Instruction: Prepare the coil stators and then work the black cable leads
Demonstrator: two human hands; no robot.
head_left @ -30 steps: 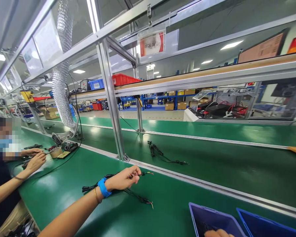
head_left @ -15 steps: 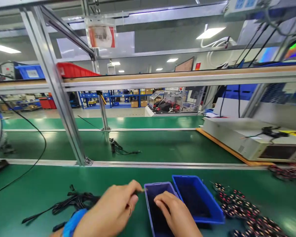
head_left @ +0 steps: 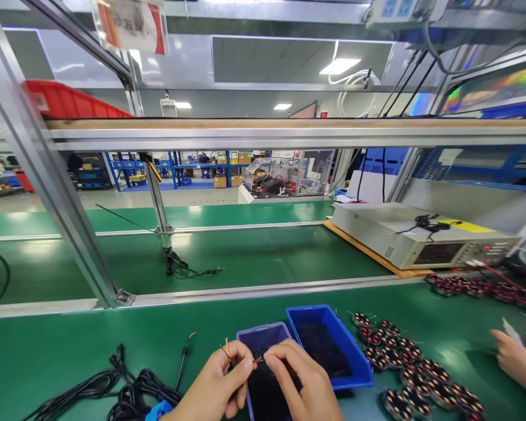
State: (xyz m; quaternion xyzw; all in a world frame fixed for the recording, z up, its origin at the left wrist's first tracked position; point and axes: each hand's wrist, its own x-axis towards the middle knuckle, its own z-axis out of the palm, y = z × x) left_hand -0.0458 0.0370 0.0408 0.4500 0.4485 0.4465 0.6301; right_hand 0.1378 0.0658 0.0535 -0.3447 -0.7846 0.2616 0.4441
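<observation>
Hanging at upper left, a red-and-white card (head_left: 131, 26) with print too blurred to read; equally illegible, the pale label on the red bin (head_left: 74, 100). Just beyond the far edge of the table (head_left: 228, 310), toward the right, a grey instrument (head_left: 377, 228) with panel markings too small to make out.

Pinched in the curled, closed fingers of the left hand (head_left: 225, 380), thin wires (head_left: 228, 348): coppery orange strands pointing upward, plus a short red end aimed at the right hand (head_left: 304, 380). Raised over the purple bin (head_left: 263, 336), well in from the table's far edge. Nearly closed at right, with fingertips gathered by the red end; impossible to tell whether gripping it.

Half a second ago, outside the bin's left rim with the left hand; now in over the bin, almost meeting the right. Newly in sight at the table's right side, past the round coils (head_left: 397, 403), another person's hand (head_left: 515, 356).
</observation>
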